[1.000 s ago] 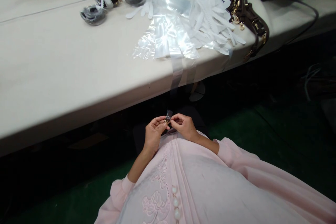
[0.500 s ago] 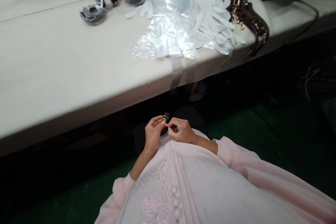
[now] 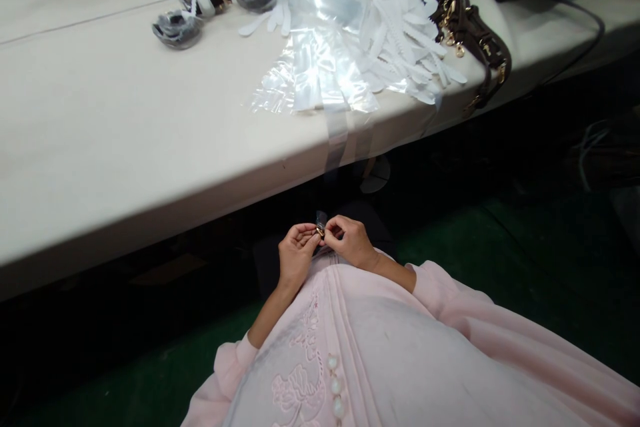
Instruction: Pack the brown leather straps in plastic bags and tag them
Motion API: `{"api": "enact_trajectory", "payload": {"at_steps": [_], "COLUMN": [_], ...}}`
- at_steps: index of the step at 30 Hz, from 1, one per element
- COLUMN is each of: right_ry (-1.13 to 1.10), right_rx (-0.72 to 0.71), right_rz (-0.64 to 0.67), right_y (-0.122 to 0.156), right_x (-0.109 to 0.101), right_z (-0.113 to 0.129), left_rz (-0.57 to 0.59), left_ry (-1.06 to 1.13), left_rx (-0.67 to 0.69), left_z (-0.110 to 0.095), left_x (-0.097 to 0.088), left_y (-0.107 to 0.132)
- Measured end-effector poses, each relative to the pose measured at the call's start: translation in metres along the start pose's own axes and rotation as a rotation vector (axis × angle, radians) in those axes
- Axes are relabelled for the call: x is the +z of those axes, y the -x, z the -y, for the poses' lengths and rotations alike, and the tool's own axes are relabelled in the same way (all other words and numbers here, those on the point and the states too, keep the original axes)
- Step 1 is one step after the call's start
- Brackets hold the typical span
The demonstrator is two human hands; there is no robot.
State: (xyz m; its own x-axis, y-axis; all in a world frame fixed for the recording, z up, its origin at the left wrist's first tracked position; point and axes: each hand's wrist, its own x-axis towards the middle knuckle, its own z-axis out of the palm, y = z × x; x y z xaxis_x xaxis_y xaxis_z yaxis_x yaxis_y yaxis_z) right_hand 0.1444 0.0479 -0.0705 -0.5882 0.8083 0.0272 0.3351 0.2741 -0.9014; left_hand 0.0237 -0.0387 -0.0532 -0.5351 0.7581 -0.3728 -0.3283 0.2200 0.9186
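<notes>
Over my lap, below the table edge, my left hand (image 3: pixel 296 255) is closed, thumb against fingers, on a dark strap with gold hardware (image 3: pixel 321 219). The strap's upper end sticks up between the hands and looks wrapped in shiny clear film; its lower part is hidden. My right hand (image 3: pixel 353 241) is closed in a pinch at the right side of the gold hardware, thumb and forefinger forming a ring. What exactly its fingertips grip is too small to make out.
On the pale table (image 3: pixel 125 127) lie clear plastic bags (image 3: pixel 330 53), a heap of white strips (image 3: pixel 405 40) and brown straps with gold clasps (image 3: pixel 480 40). Film-wrapped dark bundles (image 3: pixel 177 28) sit further left. A dark cable (image 3: pixel 590 13) runs at the right.
The strap's wrapped end has turned more upright and shows more above my fingers. My right hand has shifted slightly up and right, against the gold hardware.
</notes>
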Motion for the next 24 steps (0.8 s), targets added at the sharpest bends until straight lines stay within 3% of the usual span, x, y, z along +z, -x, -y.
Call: {"api": "enact_trajectory", "payload": {"at_steps": [5, 10, 14, 17, 21, 24], "right_ry": [-0.022, 0.068, 0.103, 0.008, -0.097, -0.18], "right_rx": [0.071, -0.051, -0.069, -0.019, 0.049, 0.088], "right_rz": [-0.033, 0.06, 0.053, 0.031, -0.026, -0.069], "right_y": [-0.001, 0.003, 0.006, 0.007, 0.006, 0.002], "right_x": [-0.002, -0.001, 0.002, 0.004, 0.008, 0.007], "right_z": [-0.001, 0.002, 0.003, 0.003, 0.005, 0.008], "left_rz": [0.122, 0.046, 0.037, -0.016, -0.121, -0.127], "left_ry": [-0.127, -0.153, -0.075, -0.1, -0.223, -0.27], "left_rx": [-0.065, -0.125, -0.139, -0.069, 0.167, 0.259], "left_z": [0.0, 0.002, 0.001, 0.003, 0.01, 0.01], "left_x": [-0.007, -0.011, -0.009, -0.003, 0.007, 0.013], "left_y": [0.004, 0.003, 0.002, 0.001, -0.003, -0.01]}}
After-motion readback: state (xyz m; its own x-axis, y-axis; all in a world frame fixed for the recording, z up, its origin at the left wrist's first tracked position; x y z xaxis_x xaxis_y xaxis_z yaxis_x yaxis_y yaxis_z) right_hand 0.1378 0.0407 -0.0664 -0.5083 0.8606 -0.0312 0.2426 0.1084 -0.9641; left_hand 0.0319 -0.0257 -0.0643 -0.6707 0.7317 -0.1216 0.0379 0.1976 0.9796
